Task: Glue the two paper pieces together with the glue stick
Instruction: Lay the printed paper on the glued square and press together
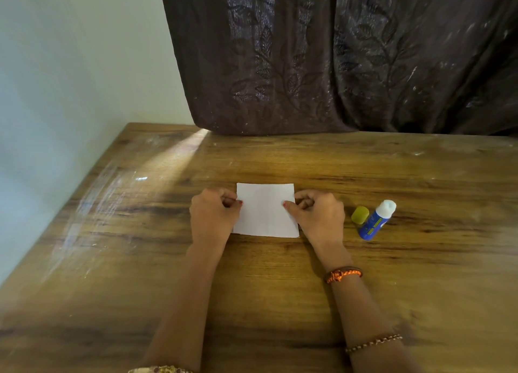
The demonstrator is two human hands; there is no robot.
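Fingers [234, 201] of the left hand [214, 215] are curled in and pinch the left edge of the white paper [266, 213]. Fingers of the right hand [316, 214] are curled too, and they pinch the right edge of the same paper. Both thumbs have red nails and press down on top of the sheet.

The paper lies flat in the middle of the worktop [140, 246], between the two hands. It looks like one square sheet, and I cannot tell if a second piece lies under it. A faint line runs down its middle.

Just to the right of the right hand lies the glue stick [377, 220]. It is blue with a white tip, and it is tilted with the tip pointing away. Its cap is off. There is a green and white label on the side, but the words are too small to read. The yellow-green cap [360, 214] sits right beside the glue stick, on its left.

The right arm wears an orange bracelet [343, 274] at the wrist and a bead bracelet [374, 343] lower down.

The worktop is brown wood with white scuff marks on the left part. Behind it hangs a dark curtain [336, 58] with a leaf pattern. A pale wall [70, 64] stands on the left.
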